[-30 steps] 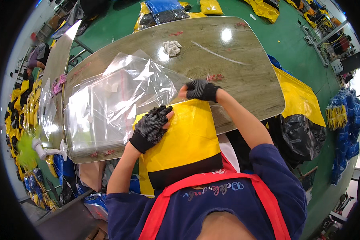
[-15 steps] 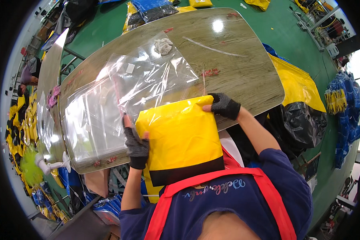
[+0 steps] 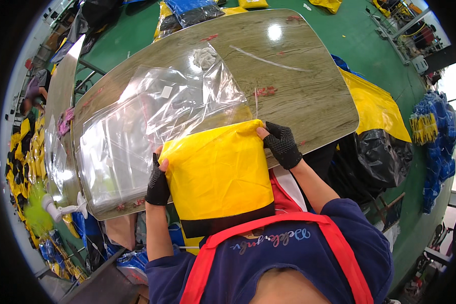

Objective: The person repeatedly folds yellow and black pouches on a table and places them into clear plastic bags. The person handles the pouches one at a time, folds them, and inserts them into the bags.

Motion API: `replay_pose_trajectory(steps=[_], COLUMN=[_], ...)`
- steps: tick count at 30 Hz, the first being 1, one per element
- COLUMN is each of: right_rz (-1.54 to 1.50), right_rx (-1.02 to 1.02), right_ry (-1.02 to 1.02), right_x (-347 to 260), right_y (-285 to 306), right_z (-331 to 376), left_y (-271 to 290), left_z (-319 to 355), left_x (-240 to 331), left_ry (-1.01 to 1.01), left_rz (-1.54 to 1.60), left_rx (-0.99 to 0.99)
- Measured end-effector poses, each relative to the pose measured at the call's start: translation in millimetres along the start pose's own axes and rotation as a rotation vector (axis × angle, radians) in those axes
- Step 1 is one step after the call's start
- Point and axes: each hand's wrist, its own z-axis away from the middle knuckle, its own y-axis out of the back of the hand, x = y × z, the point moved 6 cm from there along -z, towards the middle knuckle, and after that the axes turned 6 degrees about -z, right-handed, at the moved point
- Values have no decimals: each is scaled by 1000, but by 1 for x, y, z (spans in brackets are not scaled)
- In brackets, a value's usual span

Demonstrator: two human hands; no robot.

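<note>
I hold a folded yellow garment (image 3: 219, 175) with a black band at its lower edge against the near edge of the wooden table (image 3: 299, 96). My left hand (image 3: 158, 183), in a black fingerless glove, grips its left upper corner. My right hand (image 3: 280, 144), gloved the same way, grips its right upper corner. A clear plastic bag (image 3: 187, 104) lies crumpled just beyond the garment's top edge, on a stack of flat clear bags (image 3: 111, 157) at the table's left side.
A crumpled white rag (image 3: 204, 57) lies at the table's far side. Yellow and black garments (image 3: 377, 126) hang off the right. Blue bundles (image 3: 435, 142) sit far right on the green floor. Yellow items (image 3: 20, 152) pile up at left.
The garment has come up and spread wider in front of me. My left hand slid from the bags to its left corner; my right hand moved down to its right corner.
</note>
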Motion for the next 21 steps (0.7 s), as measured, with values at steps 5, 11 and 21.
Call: replay_pose_trajectory(steps=[5, 11, 21], right_rz=[83, 87, 358], right_rx=[66, 246, 327], right_ry=[78, 98, 230], right_x=[-4, -1, -2], right_y=[11, 5, 12], right_z=[-12, 5, 39], left_y=[-8, -12, -21], left_z=[-2, 4, 20], left_x=[1, -26, -14], left_ry=[-93, -64, -15], left_rz=[-154, -61, -190], left_rx=[-19, 197, -1])
